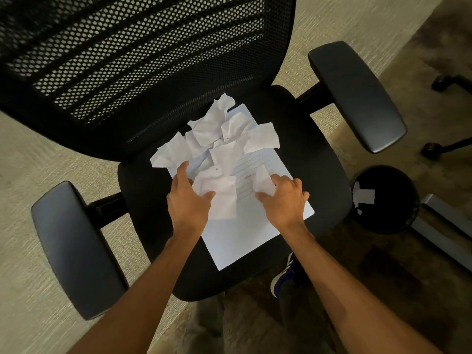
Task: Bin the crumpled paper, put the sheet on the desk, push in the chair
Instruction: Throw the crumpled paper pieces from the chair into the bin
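Observation:
A black mesh office chair (314, 154) fills the view, seen from above. On its seat lies a flat lined white sheet (242, 238). Several crumpled white paper pieces (217, 129) are heaped on the sheet's far half. My left hand (187, 200) rests on the pile with its fingers around a crumpled piece (222, 195). My right hand (283, 198) pinches a smaller crumpled scrap (263, 180) at the sheet's right side. A black round bin (385, 200) stands on the floor right of the seat, with a bit of white paper inside.
The chair's armrests (74, 249) stick out left and right of the seat. A metal desk leg (447, 233) runs along the floor beyond the bin. Another chair's wheeled base (444, 146) shows at the far right. A blue shoe (286, 274) is under the seat's front edge.

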### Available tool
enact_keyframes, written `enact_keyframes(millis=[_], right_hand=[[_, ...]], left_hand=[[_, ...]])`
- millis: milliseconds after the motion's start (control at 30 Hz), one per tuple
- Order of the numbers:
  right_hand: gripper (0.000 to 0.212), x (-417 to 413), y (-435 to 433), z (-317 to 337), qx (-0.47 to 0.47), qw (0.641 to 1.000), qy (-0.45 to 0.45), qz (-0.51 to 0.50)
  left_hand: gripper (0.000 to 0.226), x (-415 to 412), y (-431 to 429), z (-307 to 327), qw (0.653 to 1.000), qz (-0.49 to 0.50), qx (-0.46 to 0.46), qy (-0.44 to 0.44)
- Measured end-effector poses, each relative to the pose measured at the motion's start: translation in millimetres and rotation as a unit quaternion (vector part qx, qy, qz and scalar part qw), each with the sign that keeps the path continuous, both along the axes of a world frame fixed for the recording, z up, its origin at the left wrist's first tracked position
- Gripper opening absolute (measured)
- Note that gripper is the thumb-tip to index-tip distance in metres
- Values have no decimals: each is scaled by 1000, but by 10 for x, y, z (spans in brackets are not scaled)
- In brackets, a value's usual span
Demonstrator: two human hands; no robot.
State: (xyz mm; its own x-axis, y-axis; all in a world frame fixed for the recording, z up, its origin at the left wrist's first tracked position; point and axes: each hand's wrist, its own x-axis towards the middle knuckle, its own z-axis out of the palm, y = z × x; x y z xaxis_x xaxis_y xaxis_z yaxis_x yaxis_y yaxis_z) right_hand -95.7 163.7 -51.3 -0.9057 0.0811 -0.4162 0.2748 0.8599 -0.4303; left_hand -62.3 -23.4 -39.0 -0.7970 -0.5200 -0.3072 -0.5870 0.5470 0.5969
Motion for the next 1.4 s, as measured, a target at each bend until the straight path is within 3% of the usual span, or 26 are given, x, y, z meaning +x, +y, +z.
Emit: enact_keyframes(millis=[100, 167, 333, 433, 833, 1067, 1167, 1300, 1400], right_hand=[[33, 41, 36, 29, -53, 998, -24, -27], [26, 79, 66, 66, -141, 987, -37, -65], [19, 152, 84, 137, -312, 937, -54, -145], [30, 151, 25, 144, -402, 887, -115, -196], [28, 101, -199, 69, -418, 888, -144, -126], [33, 245, -34, 151, -444, 877, -98, -155], [44, 325, 137, 249, -473, 854, -80, -201], [74, 410, 424, 358, -497, 822, -65, -270], [65, 430, 679, 420, -506, 805, -46, -305]], left_hand=[[66, 49, -7, 7, 998, 39, 41, 8], [57, 85, -12, 6, 997, 52, 58, 11], [48, 177, -21, -34, 994, 70, 88, 4], [48, 185, -21, -78, 988, 93, 120, -12], [38, 182, 87, -91, 924, 177, 338, -7], [32, 263, 248, 116, 913, 146, 381, 5], [32, 263, 391, 218, 911, 122, 393, 8], [36, 188, 640, 312, 911, 92, 401, 11], [31, 97, 912, 339, 915, 56, 399, 2]])
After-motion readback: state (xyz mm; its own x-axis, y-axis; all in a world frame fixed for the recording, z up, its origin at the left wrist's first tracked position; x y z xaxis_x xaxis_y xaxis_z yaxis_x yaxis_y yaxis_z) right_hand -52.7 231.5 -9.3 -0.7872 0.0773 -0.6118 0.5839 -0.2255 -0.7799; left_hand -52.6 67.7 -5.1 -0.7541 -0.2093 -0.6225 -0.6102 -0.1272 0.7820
